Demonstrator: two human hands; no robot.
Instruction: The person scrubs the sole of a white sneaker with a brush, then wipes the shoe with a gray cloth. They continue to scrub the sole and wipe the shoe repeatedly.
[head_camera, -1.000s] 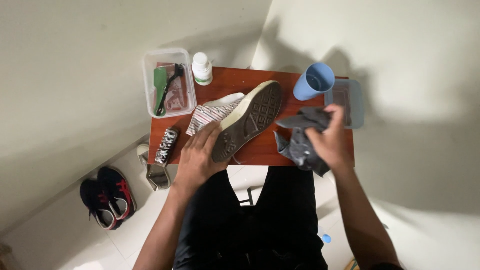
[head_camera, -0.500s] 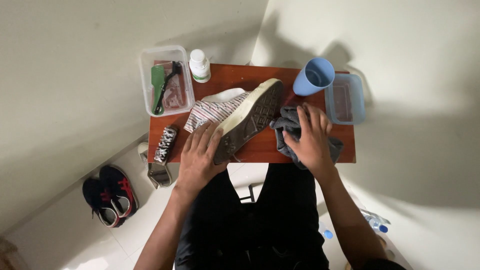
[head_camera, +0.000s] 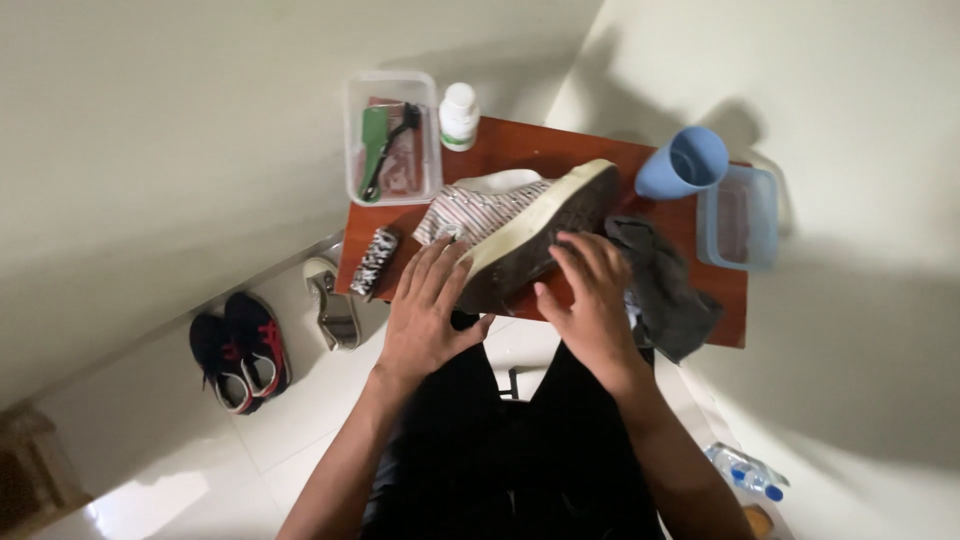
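Since 0.5 s ago, right hand (head_camera: 590, 300) has let the grey cloth (head_camera: 665, 290) drop & shifted left onto the shoe (head_camera: 520, 235) sole, fingers spread, gripping nothing. Left hand (head_camera: 430, 310) flat, steadying shoe mid-table (head_camera: 560, 155). Sole looks dirty; wiping seems unfinished. Blue cup (head_camera: 685, 162) far right.

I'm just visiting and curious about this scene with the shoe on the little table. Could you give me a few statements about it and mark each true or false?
1. The striped shoe lies on its side, sole toward the person. True.
2. The right hand holds the grey cloth up in the air. False: the cloth lies on the red-brown table beside that hand, whose fingers rest on the sole.
3. The blue cup stands on the floor. False: it stands on the table.
4. The left hand rests on the shoe. True.
5. A white bottle stands beside a clear plastic box. True.
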